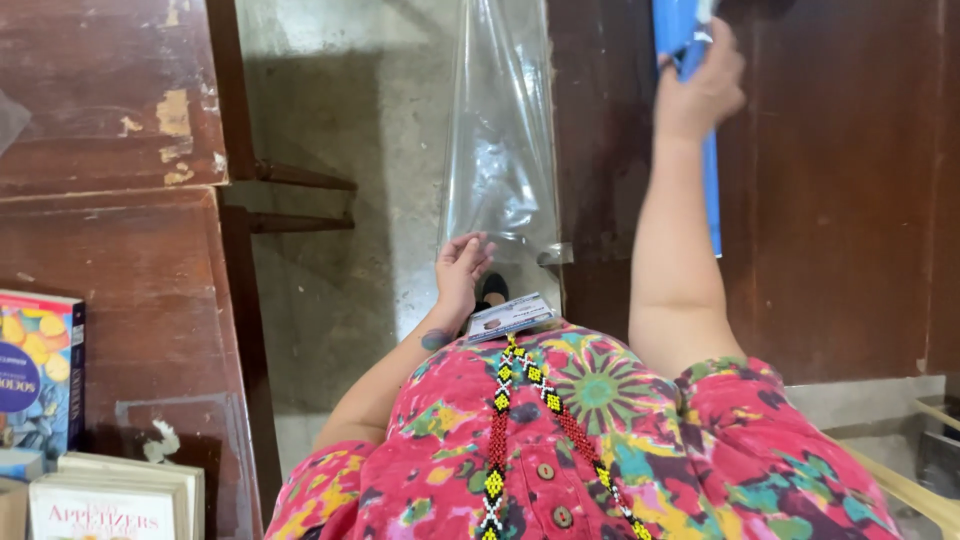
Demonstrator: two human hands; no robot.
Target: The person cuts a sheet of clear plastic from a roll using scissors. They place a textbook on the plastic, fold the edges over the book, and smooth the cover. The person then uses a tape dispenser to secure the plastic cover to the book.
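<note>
single head cam, worn by person, facing straight down, v. close over own chest, floor [330,150] below

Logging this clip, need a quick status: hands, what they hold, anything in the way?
Right hand raised, gripping blue book. Left hand open, at clear plastic sheet. More books on wooden table, off to the left. Nothing blocking.

2 hands [462,270]; 1 clear plastic sheet [500,130]; 1 blue book [690,60]; 3 stacked books [40,370].
</note>
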